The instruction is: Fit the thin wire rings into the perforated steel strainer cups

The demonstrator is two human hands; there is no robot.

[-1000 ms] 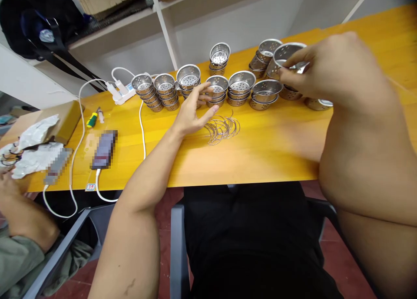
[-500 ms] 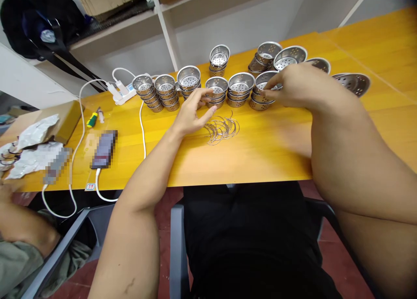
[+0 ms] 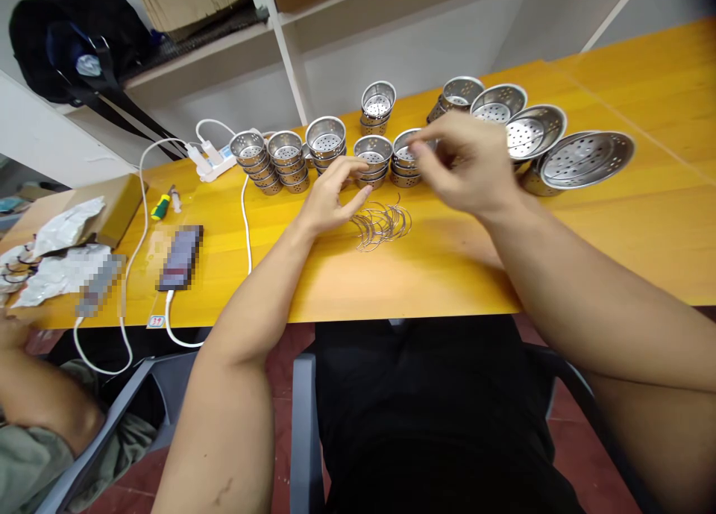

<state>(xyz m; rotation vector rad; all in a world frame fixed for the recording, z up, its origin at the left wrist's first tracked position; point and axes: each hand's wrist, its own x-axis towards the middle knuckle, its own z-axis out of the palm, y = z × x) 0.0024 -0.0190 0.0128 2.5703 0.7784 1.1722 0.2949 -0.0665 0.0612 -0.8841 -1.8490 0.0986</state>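
Observation:
Several perforated metal cups stand in stacks along the table. My left hand rests at the left side of a short cup stack, fingers spread and thumb apart; whether the fingertips touch the metal I cannot tell. Just in front lies a loose pile of thin curved metal wires. My right hand hovers over the row, its thumb and index finger apart beside another cup stack. I see nothing held in it. The hand hides the stack behind it.
Larger perforated bowls lean at the right. More cup stacks stand at the left, near a power strip with white cables. A phone, a green screwdriver and another person's arm are further left.
My right hand has moved left and toward me, from the third front stack to beside the second, uncovering the bowls at right. My left hand stays where it was.

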